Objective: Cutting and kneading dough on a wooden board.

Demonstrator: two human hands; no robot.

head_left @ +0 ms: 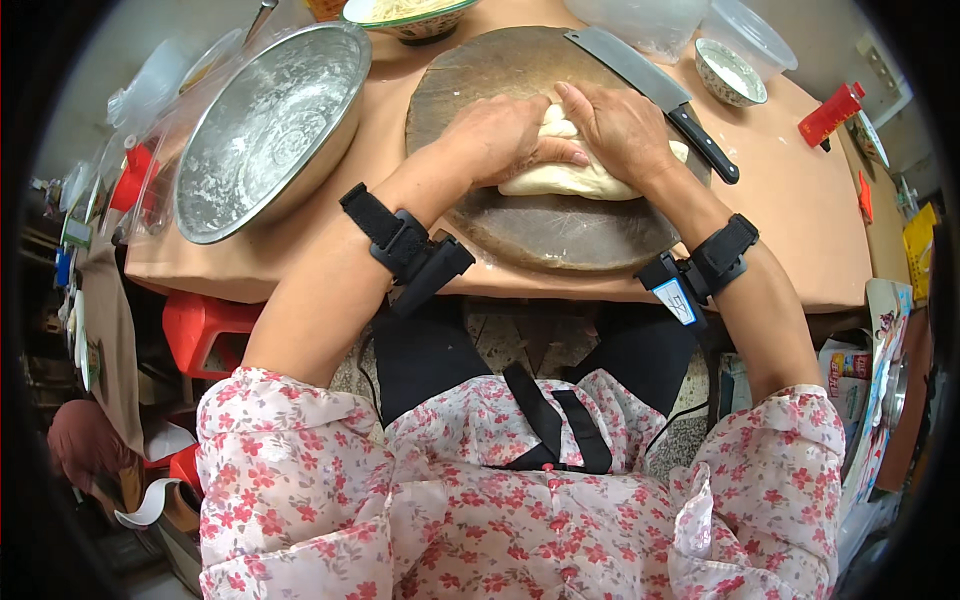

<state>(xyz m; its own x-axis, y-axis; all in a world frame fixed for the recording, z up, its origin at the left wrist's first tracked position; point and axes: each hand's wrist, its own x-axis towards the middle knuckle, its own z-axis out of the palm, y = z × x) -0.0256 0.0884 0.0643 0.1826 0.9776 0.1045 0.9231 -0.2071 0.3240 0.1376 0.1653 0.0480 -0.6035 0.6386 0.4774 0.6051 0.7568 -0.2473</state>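
Observation:
A pale lump of dough (575,182) lies on a round wooden chopping board (480,75), its front edge rounded and smooth. Both of my hands press into its top from either side. My left hand (505,138) is curled over the dough's left part, thumb pointing inward across it. On the other side my right hand (625,128) grips the upper right part, thumb toward the middle; its fingertips are partly hidden. A cleaver (640,80) with a black handle rests at the board's far right edge, just beyond my right hand.
Left of the board stands a large metal bowl (275,130) dusted with flour. Behind it is a patterned bowl of noodle-like strips (410,12). A small bowl of white powder (730,75), plastic tubs (750,35) and a red bottle (830,115) stand at the right. A red stool (205,330) is below the table.

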